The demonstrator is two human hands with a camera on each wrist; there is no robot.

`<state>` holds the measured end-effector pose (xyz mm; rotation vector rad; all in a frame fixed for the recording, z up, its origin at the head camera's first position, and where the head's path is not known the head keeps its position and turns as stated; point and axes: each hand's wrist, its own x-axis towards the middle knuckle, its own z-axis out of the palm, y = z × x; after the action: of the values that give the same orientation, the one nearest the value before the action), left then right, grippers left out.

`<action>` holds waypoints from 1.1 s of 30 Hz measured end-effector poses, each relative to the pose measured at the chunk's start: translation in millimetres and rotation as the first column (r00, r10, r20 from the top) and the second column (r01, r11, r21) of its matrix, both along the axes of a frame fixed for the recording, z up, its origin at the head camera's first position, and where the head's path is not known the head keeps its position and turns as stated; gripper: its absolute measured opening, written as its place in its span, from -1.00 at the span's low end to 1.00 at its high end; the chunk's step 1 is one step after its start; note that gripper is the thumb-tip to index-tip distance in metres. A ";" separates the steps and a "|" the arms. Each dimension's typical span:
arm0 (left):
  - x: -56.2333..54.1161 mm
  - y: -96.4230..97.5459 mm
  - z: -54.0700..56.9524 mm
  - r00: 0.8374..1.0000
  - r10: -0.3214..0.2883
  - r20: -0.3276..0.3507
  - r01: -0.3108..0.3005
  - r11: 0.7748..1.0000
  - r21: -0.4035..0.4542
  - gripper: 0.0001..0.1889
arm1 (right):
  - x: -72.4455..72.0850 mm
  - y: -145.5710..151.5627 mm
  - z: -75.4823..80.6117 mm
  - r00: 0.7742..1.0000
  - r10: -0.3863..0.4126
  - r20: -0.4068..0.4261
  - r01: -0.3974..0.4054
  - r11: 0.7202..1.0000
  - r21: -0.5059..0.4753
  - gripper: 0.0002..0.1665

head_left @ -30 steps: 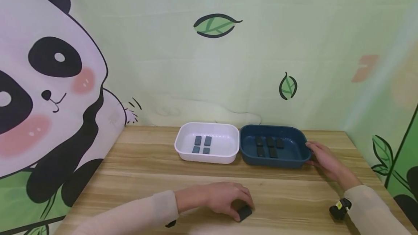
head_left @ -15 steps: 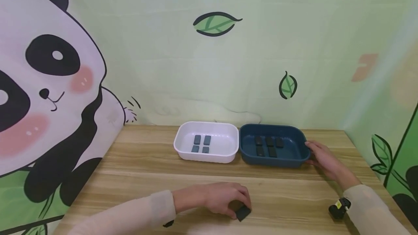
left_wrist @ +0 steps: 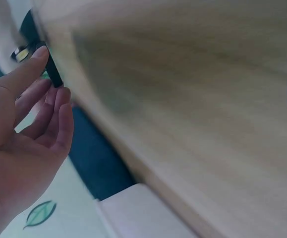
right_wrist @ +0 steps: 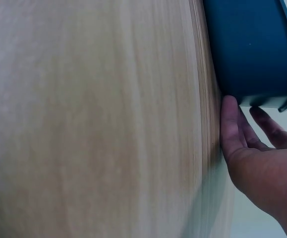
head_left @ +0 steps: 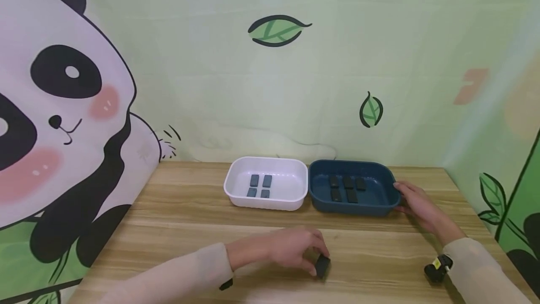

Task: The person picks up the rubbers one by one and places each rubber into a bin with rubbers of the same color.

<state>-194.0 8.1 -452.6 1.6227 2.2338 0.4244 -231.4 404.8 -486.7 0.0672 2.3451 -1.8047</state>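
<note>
My left hand (head_left: 295, 247) pinches a small dark rectangular block (head_left: 322, 265) between thumb and fingertips, over the front middle of the table. In the left wrist view the block (left_wrist: 54, 67) is seen edge-on, thumb on one side and fingers on the other. At the right end of a dark blue tray (head_left: 354, 209), my right hand (head_left: 422, 205) holds the end wall, with a digit at the rim and others lower down. Several black blocks (head_left: 348, 182) lie flat inside that tray. The right wrist view shows fingertips touching the wall of the blue tray (right_wrist: 255, 54).
A white tray (head_left: 266, 204) with several grey-blue blocks (head_left: 267, 181) in it stands against the blue tray's left side. Both are near the back of the wooden table (head_left: 181, 229). Behind them rises a green wall cloth (head_left: 202, 83) printed with a panda and leaves.
My left hand has moved slightly right, and the block in it has turned to stand more upright. The right hand stays at the blue tray, and both trays keep their places.
</note>
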 end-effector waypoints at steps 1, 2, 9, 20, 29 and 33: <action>-2.7 3.0 3.0 1.000 0.008 -0.015 -0.008 1.000 0.021 -0.56 | -0.2 -0.1 0.0 1.000 -0.001 0.001 0.001 1.000 -0.001 -0.16; -6.0 6.3 6.1 1.000 0.019 -0.025 -0.018 0.999 0.044 -0.56 | -0.4 -0.2 0.1 1.000 0.000 0.001 0.000 1.000 0.000 -0.16; -32.9 32.9 24.6 0.990 0.139 -0.038 -0.130 0.974 0.184 -0.56 | -0.7 -0.9 1.0 1.000 0.000 0.000 0.000 1.000 0.000 -0.16; -75.1 86.9 34.5 0.943 0.324 -0.073 -0.295 0.918 0.264 -0.50 | 0.3 -2.4 1.6 1.000 -0.006 -0.002 0.006 1.000 0.007 -0.16; -104.2 119.6 16.7 0.909 0.415 -0.049 -0.396 0.893 0.215 -0.52 | -1.3 -0.8 -0.5 1.000 -0.018 0.005 0.018 1.000 0.007 -0.17; -114.3 132.8 5.0 0.905 0.422 -0.045 -0.408 0.894 0.184 -0.53 | -2.9 0.1 -1.4 1.000 -0.018 0.005 0.018 1.000 0.011 -0.17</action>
<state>-308.4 140.8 -447.6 1.2427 2.6801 0.6858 -234.3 404.9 -488.1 0.0945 2.3580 -1.7982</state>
